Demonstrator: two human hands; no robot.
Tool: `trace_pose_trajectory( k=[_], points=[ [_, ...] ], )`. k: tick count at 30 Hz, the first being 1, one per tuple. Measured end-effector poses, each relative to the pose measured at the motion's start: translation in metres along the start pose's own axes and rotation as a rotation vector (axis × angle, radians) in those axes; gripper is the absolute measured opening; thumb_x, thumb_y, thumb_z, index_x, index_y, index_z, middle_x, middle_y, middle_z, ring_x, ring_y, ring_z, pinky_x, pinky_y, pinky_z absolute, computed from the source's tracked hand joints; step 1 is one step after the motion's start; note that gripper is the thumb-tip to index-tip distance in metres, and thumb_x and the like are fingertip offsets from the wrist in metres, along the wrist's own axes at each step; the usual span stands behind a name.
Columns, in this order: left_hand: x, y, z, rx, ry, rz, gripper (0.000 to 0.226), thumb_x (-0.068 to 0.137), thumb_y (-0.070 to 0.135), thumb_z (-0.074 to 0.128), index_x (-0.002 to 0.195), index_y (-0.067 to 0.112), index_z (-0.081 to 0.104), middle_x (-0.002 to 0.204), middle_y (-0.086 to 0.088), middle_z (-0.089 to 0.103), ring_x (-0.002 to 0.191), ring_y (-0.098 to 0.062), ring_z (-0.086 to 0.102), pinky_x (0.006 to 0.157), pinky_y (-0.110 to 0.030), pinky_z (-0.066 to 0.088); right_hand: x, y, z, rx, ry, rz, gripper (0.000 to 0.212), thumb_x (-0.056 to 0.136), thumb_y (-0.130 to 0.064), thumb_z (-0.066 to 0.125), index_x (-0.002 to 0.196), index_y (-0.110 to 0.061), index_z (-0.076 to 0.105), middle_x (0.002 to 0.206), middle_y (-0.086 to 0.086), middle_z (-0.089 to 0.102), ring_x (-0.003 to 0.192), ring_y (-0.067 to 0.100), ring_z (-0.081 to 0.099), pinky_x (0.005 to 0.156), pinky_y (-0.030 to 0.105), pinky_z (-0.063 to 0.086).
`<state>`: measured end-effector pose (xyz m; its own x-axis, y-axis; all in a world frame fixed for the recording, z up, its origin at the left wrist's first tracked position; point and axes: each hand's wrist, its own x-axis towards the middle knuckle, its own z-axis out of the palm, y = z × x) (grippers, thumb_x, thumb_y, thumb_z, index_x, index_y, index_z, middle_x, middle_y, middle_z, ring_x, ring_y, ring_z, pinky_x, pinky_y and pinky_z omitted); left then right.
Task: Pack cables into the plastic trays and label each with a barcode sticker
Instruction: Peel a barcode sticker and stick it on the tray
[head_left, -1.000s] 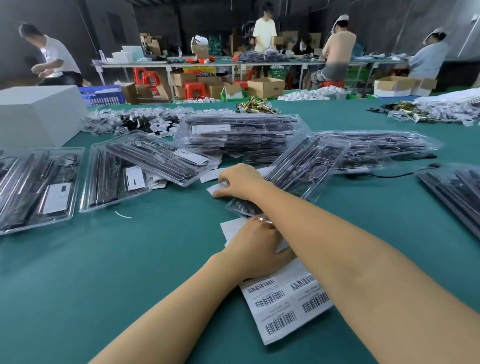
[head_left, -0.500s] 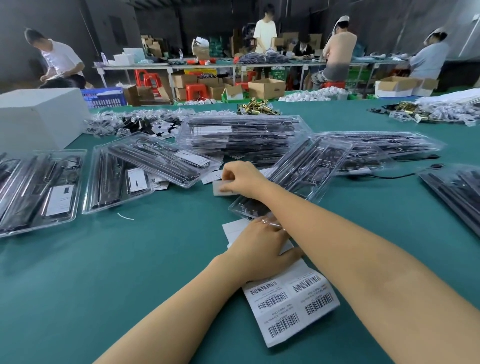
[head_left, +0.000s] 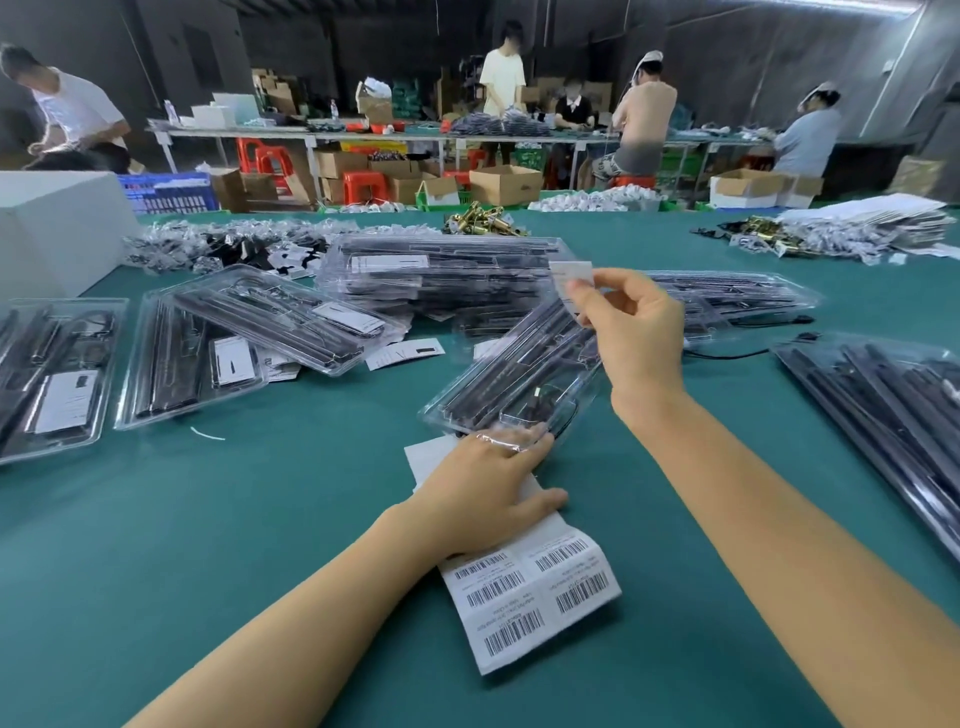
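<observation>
A clear plastic tray (head_left: 511, 382) with black cables lies tilted on the green table in front of me. My left hand (head_left: 488, 486) rests on a barcode sticker sheet (head_left: 535, 592), its fingers curled round the tray's near corner. My right hand (head_left: 631, 325) is raised above the tray and pinches a small white card (head_left: 570, 278) between thumb and fingers.
Several filled trays (head_left: 270, 317) lie to the left, a stack (head_left: 441, 275) stands behind, more trays (head_left: 883, 410) at the right. A white box (head_left: 52, 228) sits far left. Loose white cards (head_left: 405, 353) lie on the table. Brass parts and bagged items lie further back; people work at far tables.
My right hand picked a white card off the table left of the tray and lifted it up and to the right. My left hand stayed on the sticker sheet and tray corner.
</observation>
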<state>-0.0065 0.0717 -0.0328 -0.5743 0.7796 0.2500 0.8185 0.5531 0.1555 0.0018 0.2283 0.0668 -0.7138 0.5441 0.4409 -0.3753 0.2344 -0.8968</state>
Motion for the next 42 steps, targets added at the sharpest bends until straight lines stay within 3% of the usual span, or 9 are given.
trace_pose_trajectory(
  k=[7,10,13,18,23,29,34,39,42],
  points=[
    [0.000,-0.001,0.003,-0.003,-0.045,-0.028,0.073,0.093,0.064,0.033,0.152,0.023,0.024,0.159,0.008,0.018,0.146,-0.011,0.015,0.116,-0.023,0.005,-0.020,0.040,-0.052,0.048,0.254,0.364,0.026,0.087,-0.035,0.067,0.066,-0.018,0.067,0.064,-0.002,0.065,0.050,0.010,0.056,0.046,0.015,0.043],
    [0.000,-0.001,0.003,0.001,-0.040,-0.030,0.073,0.092,0.065,0.035,0.152,0.023,0.025,0.159,0.009,0.017,0.145,-0.011,0.016,0.115,-0.021,0.005,-0.027,0.055,-0.056,0.117,0.245,0.541,0.012,0.085,-0.008,0.069,0.088,-0.010,0.058,0.082,0.007,0.061,0.058,0.013,0.055,0.045,0.014,0.046],
    [-0.001,-0.001,0.003,0.000,-0.046,-0.035,0.074,0.092,0.066,0.035,0.152,0.024,0.024,0.159,0.009,0.016,0.146,-0.011,0.015,0.117,-0.024,0.007,-0.031,0.057,-0.051,0.209,0.227,0.622,0.046,0.084,0.008,0.064,0.123,-0.010,0.046,0.097,0.010,0.058,0.067,0.017,0.063,0.050,0.017,0.054],
    [-0.001,0.001,0.001,-0.009,-0.048,-0.026,0.075,0.092,0.064,0.038,0.151,0.021,0.025,0.159,0.004,0.020,0.146,-0.011,0.017,0.117,-0.022,0.007,-0.044,0.061,-0.038,-0.081,0.033,0.503,0.049,0.085,0.009,0.056,0.127,-0.015,0.044,0.096,0.006,0.060,0.069,0.017,0.068,0.069,0.029,0.057],
    [-0.001,0.007,-0.006,0.030,-0.044,-0.014,0.072,0.091,0.065,0.031,0.144,0.018,0.037,0.148,-0.002,0.043,0.135,-0.018,0.036,0.112,-0.030,0.024,-0.054,0.060,-0.027,-0.036,-0.074,0.514,0.020,0.086,0.000,0.064,0.104,-0.007,0.061,0.069,0.001,0.063,0.051,0.001,0.062,0.051,0.015,0.051],
    [-0.001,0.007,-0.006,0.053,-0.042,-0.005,0.071,0.090,0.064,0.025,0.140,0.016,0.041,0.139,-0.004,0.052,0.127,-0.020,0.043,0.106,-0.032,0.030,-0.055,0.062,-0.025,-0.061,-0.108,0.468,0.020,0.083,-0.005,0.069,0.100,-0.015,0.065,0.077,0.000,0.071,0.059,-0.001,0.064,0.046,0.011,0.044],
    [-0.001,0.009,-0.005,0.098,-0.074,-0.030,0.085,0.082,0.073,0.011,0.141,0.017,0.039,0.120,-0.004,0.062,0.117,-0.022,0.049,0.103,-0.034,0.031,-0.058,0.068,-0.020,-0.195,-0.123,0.374,0.021,0.081,-0.015,0.073,0.099,-0.022,0.064,0.076,-0.005,0.071,0.077,0.011,0.068,0.069,0.025,0.048],
    [-0.002,0.009,-0.002,0.099,-0.049,-0.036,0.077,0.086,0.071,0.021,0.134,0.018,0.047,0.113,-0.003,0.065,0.112,-0.022,0.053,0.102,-0.033,0.031,-0.060,0.071,-0.020,-0.446,-0.156,0.171,0.023,0.083,-0.022,0.073,0.105,-0.018,0.068,0.080,-0.010,0.068,0.078,0.007,0.064,0.067,0.006,0.041],
    [-0.003,0.009,-0.002,0.114,-0.055,-0.036,0.083,0.083,0.074,0.016,0.139,0.018,0.044,0.120,-0.003,0.063,0.117,-0.022,0.051,0.105,-0.034,0.030,-0.061,0.070,-0.019,-0.548,-0.171,0.072,0.026,0.085,-0.023,0.071,0.110,-0.013,0.070,0.079,-0.008,0.066,0.079,0.012,0.062,0.075,0.014,0.043]
  ],
)
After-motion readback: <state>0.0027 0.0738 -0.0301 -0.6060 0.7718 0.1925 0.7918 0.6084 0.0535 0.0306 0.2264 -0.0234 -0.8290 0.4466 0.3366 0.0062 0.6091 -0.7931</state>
